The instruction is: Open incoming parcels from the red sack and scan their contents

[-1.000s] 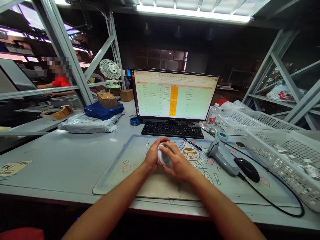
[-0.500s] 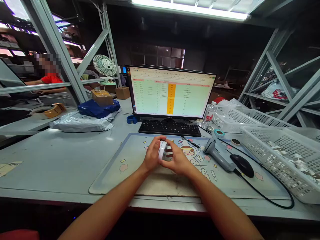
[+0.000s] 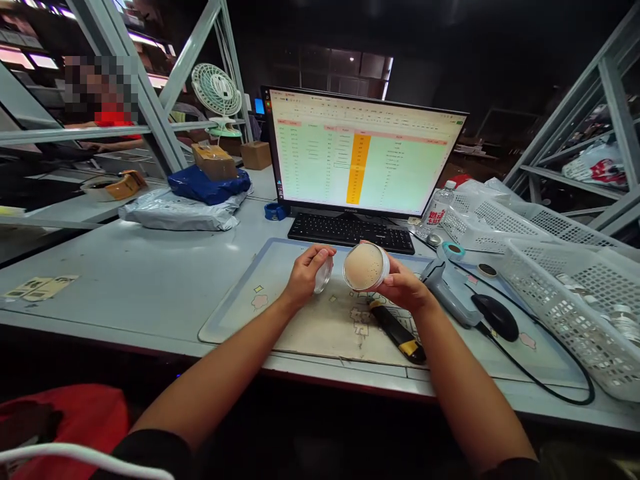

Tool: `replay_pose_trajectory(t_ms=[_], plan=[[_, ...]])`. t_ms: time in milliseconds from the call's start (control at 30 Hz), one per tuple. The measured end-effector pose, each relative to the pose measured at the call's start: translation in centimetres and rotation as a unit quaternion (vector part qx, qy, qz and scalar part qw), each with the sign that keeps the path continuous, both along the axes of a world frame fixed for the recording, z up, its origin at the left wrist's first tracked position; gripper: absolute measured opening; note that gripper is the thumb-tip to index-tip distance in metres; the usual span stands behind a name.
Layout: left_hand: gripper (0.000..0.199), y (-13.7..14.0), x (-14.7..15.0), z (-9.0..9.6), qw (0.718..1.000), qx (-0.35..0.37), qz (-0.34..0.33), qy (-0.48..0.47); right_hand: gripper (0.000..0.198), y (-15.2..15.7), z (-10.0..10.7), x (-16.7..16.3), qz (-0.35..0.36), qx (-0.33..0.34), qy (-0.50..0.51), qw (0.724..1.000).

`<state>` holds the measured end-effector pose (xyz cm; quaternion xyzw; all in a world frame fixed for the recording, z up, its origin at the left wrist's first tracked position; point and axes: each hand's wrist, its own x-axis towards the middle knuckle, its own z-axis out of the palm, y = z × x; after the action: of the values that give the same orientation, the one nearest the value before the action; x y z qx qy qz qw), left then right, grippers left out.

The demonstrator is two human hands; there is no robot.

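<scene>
My right hand is closed around the side of a round white jar, tilted so its round face looks toward me. That face is beige with small dark dots along its lower right. In my left hand a clear round lid is pinched between thumb and fingers, apart from the jar. Both are held above the printed desk mat. Below my right hand a black and yellow utility knife lies on the mat. A grey barcode scanner rests just right of that hand.
Behind the mat stand a black keyboard and a monitor. To the right are a mouse, a tape roll and white baskets with small bottles. Wrapped parcels lie left. Another person sits beyond the frame.
My hands were together around the white round jar; now they are apart, the lid in the left and the jar in the right. The utility knife now shows on the mat.
</scene>
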<state>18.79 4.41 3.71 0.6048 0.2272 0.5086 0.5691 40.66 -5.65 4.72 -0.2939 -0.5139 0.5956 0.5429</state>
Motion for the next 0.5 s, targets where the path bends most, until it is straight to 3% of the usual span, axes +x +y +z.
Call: replay_pose_trajectory(t_ms=[133,200,367,500], plan=[[0.033,-0.5,-0.4,0.6,0.996,0.086,0.024,0.028,0.106,-0.1,0.1,-0.3,-0.01,-0.001,-0.046,0.999],[0.035,-0.7,-0.5,0.8,0.996,0.089,0.012,0.028,0.107,0.0,0.1,-0.3,-0.014,-0.003,-0.064,0.998],[0.061,-0.7,0.2,0.4,0.988,-0.113,-0.074,-0.078,0.106,0.7,-0.7,-1.7,-0.08,0.04,-0.153,0.984],[0.064,-1.1,1.4,-0.2,0.965,-0.211,-0.119,-0.101,0.098,1.5,-2.7,-4.5,-0.146,0.145,-0.32,0.925]])
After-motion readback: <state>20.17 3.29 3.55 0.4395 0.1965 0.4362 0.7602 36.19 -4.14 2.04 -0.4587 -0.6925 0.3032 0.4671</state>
